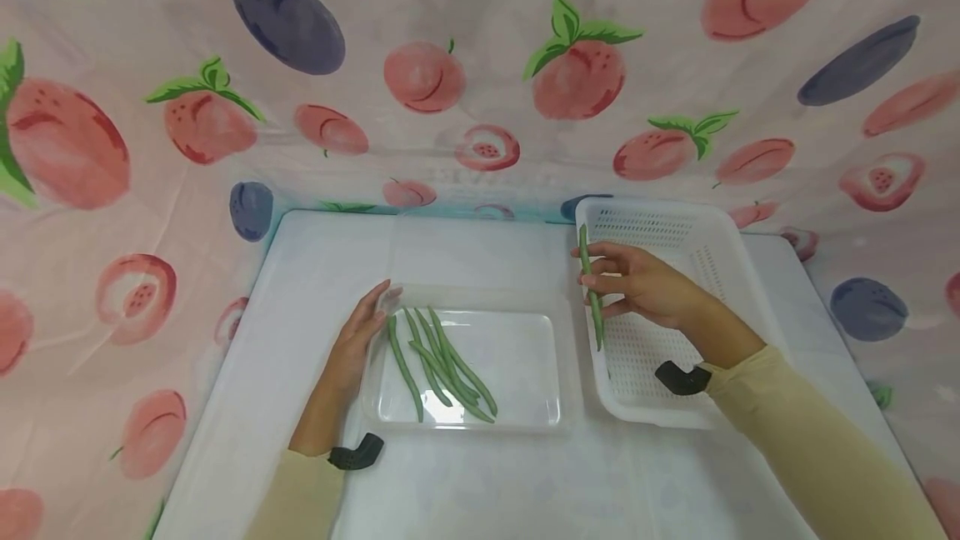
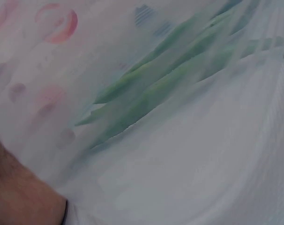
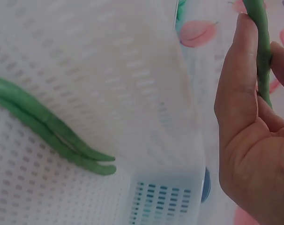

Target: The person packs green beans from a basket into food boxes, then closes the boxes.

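My right hand [image 1: 637, 283] pinches a single green bean [image 1: 597, 319] between thumb and fingers, above the left rim of the white perforated basket [image 1: 660, 415]. In the right wrist view, two green beans [image 3: 57, 133] lie side by side in that basket; my arm and hand hide much of its inside from the head. My left hand [image 1: 352, 348] rests against the upper left corner of a clear plastic container [image 1: 525, 373], its fingers fairly straight along the side. Several green beans [image 1: 450, 373] lie in the container's left half. The left wrist view shows beans [image 2: 156, 89] through the container's hazy wall.
Both containers stand on a white table [image 1: 480, 482], the clear one left of the basket. A fruit-printed cloth [image 1: 360, 107] rises behind the table and along its sides. Black wrist devices [image 1: 356, 452] sit at both sleeve cuffs.
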`<action>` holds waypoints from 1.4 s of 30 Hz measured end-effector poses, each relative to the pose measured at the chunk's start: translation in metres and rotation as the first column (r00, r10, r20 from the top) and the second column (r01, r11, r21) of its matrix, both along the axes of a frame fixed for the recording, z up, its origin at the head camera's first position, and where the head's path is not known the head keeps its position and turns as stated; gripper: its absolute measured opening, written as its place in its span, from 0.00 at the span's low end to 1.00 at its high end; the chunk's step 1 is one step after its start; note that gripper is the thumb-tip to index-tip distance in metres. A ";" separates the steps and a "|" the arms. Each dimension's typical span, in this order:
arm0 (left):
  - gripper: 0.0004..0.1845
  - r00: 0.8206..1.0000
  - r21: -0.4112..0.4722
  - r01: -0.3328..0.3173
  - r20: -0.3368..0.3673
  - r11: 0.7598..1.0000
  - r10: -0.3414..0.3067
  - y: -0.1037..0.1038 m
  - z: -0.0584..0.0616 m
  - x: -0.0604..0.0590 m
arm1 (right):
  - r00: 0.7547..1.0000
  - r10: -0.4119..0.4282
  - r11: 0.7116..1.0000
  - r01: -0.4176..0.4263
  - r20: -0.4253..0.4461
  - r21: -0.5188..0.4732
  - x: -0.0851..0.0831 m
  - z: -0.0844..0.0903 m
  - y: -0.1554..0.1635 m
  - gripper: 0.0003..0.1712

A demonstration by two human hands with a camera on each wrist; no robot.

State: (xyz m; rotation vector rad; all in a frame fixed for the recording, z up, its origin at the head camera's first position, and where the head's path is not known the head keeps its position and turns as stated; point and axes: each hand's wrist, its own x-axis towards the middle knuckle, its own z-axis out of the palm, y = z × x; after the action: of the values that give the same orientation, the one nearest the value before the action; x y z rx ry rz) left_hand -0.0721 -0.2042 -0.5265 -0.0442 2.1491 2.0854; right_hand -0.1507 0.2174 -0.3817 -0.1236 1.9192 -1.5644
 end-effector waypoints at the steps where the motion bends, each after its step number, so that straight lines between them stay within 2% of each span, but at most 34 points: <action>1: 0.27 1.000 -0.002 0.001 0.000 1.000 -0.001 0.000 0.000 0.000 | 1.000 0.004 1.000 -0.004 0.001 0.003 0.001 0.001 -0.003 0.30; 11: 0.28 1.000 0.007 0.001 -0.006 1.000 -0.001 0.000 0.000 -0.001 | 0.999 0.040 0.999 -0.040 0.009 -0.022 0.007 0.008 -0.028 0.25; 23: 0.27 0.999 0.030 0.009 -0.032 1.000 -0.008 -0.002 -0.001 -0.001 | 0.989 0.140 0.989 -0.138 0.038 -0.046 0.010 0.013 -0.060 0.24; 29: 0.28 0.999 0.031 0.022 -0.029 0.999 -0.021 -0.001 -0.001 -0.001 | 0.982 0.187 0.982 -0.186 0.036 -0.028 0.011 0.011 -0.075 0.23; 42: 0.28 1.000 0.016 0.003 -0.023 1.000 -0.002 -0.001 0.000 0.000 | 0.962 0.266 0.964 -0.267 0.058 0.001 0.021 0.005 -0.104 0.22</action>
State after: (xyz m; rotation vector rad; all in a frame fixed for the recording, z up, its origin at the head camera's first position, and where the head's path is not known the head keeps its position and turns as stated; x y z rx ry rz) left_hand -0.0720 -0.2056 -0.5265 -0.0162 2.1437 2.1115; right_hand -0.1294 0.1134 -0.3766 -0.3168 1.7813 -1.3648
